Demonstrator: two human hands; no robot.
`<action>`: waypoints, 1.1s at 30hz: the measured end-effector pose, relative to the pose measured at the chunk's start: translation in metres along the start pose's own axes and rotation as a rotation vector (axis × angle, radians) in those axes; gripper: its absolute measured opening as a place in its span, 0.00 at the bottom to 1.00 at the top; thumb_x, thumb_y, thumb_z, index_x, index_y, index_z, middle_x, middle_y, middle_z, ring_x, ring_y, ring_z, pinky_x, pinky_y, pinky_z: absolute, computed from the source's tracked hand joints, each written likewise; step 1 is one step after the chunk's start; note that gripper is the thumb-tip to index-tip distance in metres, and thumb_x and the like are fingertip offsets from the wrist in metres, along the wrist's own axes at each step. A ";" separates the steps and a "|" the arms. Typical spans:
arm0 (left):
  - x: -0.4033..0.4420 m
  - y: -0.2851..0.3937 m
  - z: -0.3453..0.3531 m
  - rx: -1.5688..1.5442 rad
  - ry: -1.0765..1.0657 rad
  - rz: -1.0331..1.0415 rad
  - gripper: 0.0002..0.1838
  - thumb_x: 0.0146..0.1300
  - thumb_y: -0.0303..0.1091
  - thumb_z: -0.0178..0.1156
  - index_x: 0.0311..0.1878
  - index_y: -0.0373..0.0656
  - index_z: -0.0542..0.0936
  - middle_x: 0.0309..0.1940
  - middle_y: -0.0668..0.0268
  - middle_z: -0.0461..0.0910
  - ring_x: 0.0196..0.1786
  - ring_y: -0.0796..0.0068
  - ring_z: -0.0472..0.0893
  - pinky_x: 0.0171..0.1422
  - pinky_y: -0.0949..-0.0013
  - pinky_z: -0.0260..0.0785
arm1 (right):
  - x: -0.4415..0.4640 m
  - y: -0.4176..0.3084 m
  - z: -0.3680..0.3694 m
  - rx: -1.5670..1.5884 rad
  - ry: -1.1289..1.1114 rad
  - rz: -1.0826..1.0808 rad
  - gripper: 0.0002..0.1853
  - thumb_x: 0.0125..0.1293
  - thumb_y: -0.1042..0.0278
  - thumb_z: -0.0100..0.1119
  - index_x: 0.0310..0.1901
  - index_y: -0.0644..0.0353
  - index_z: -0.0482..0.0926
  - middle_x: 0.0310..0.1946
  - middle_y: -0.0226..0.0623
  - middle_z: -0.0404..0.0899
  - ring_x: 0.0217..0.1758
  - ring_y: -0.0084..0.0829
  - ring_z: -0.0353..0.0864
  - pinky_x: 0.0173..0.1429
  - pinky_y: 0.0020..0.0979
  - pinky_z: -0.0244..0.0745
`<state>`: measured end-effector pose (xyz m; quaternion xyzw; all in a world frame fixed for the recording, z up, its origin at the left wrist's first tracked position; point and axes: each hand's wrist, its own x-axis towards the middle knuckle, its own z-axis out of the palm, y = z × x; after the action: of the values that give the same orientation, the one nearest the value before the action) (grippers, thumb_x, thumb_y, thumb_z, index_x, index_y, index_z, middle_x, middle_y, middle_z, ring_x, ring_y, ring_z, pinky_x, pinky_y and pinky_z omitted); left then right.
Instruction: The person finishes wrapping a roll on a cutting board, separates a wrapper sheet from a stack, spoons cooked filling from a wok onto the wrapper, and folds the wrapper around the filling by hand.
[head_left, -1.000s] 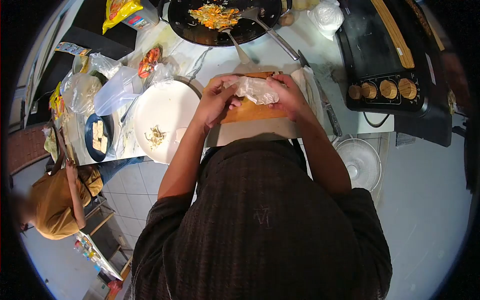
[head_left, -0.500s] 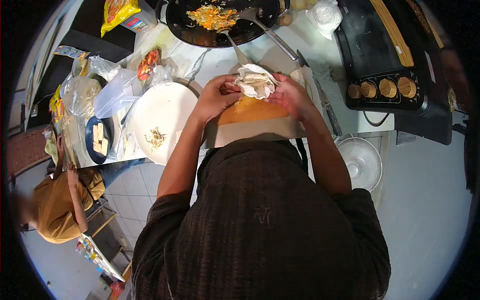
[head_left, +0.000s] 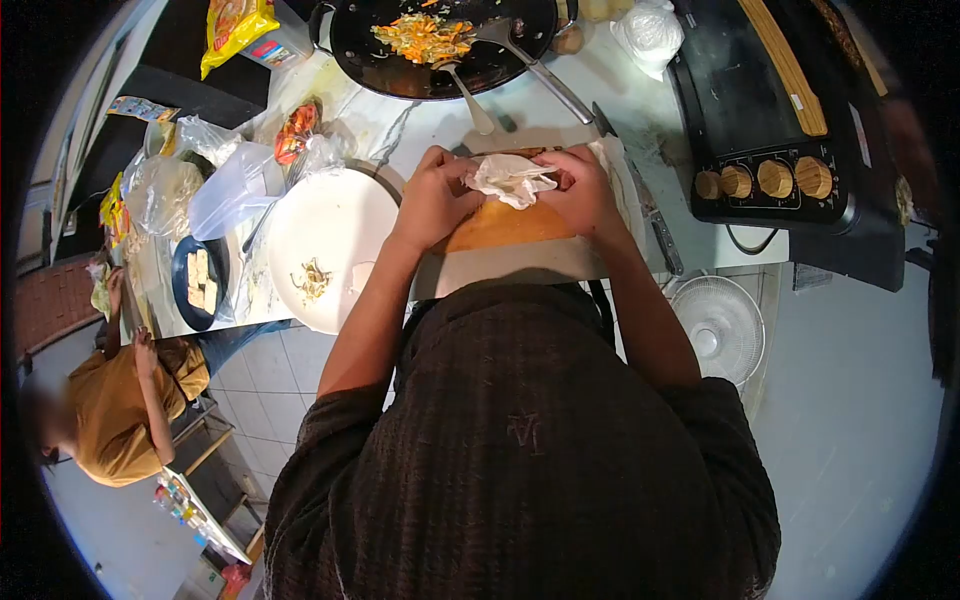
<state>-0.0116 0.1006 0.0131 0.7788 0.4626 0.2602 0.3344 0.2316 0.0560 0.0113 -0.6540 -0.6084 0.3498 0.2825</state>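
Between my two hands is a thin, white, crumpled spring roll wrapper (head_left: pixel 513 182), gathered and folded, held above an orange-brown board (head_left: pixel 505 228). My left hand (head_left: pixel 438 198) pinches the wrapper's left edge. On the other side, my right hand (head_left: pixel 583 192) grips its right edge between thumb and fingers. Whether filling lies inside the folds cannot be seen. Beyond my hands, a black wok (head_left: pixel 360 72) holds shredded orange and pale vegetables (head_left: pixel 425 38), with a spoon (head_left: pixel 472 105) and a metal spatula (head_left: pixel 550 75) resting in it.
At left stand a white plate (head_left: pixel 330 215) with some shreds, plastic bags (head_left: pixel 165 190) and a dark plate (head_left: pixel 183 308) of pale blocks. A knife (head_left: pixel 655 215) lies right of the board, near a black griddle (head_left: pixel 740 110). Another person (head_left: pixel 130 410) is at lower left.
The wrapper has come slightly lower and nearer to me and looks more folded over. My right hand has closed in on its right edge.
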 end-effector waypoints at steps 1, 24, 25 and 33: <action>-0.001 -0.003 0.002 0.047 0.029 -0.010 0.19 0.47 0.31 0.78 0.45 0.42 0.87 0.46 0.58 0.81 0.43 0.60 0.80 0.52 0.62 0.75 | 0.001 0.006 0.003 0.001 0.001 -0.001 0.20 0.54 0.77 0.71 0.51 0.60 0.84 0.55 0.38 0.82 0.51 0.26 0.84 0.50 0.26 0.79; -0.004 -0.006 0.004 -0.029 0.031 -0.123 0.15 0.66 0.42 0.67 0.44 0.38 0.83 0.26 0.55 0.80 0.27 0.63 0.78 0.36 0.61 0.70 | -0.002 -0.010 0.003 0.095 0.054 0.024 0.15 0.67 0.62 0.63 0.47 0.67 0.84 0.40 0.55 0.85 0.40 0.44 0.87 0.47 0.38 0.78; -0.005 -0.007 0.003 -0.027 0.030 -0.154 0.16 0.66 0.43 0.66 0.44 0.38 0.83 0.25 0.55 0.80 0.27 0.62 0.78 0.35 0.61 0.70 | -0.001 -0.010 0.003 0.094 0.052 0.025 0.15 0.67 0.62 0.63 0.47 0.67 0.84 0.40 0.55 0.85 0.40 0.44 0.87 0.47 0.38 0.78; -0.010 -0.008 -0.007 -0.114 0.004 -0.185 0.18 0.66 0.41 0.66 0.51 0.37 0.82 0.33 0.54 0.83 0.32 0.62 0.81 0.40 0.64 0.72 | 0.006 0.007 0.009 0.142 0.046 0.003 0.15 0.68 0.62 0.65 0.49 0.64 0.83 0.38 0.41 0.86 0.38 0.27 0.82 0.46 0.31 0.77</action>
<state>-0.0253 0.0962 0.0102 0.7120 0.5175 0.2558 0.3997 0.2282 0.0604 0.0000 -0.6412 -0.5745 0.3771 0.3415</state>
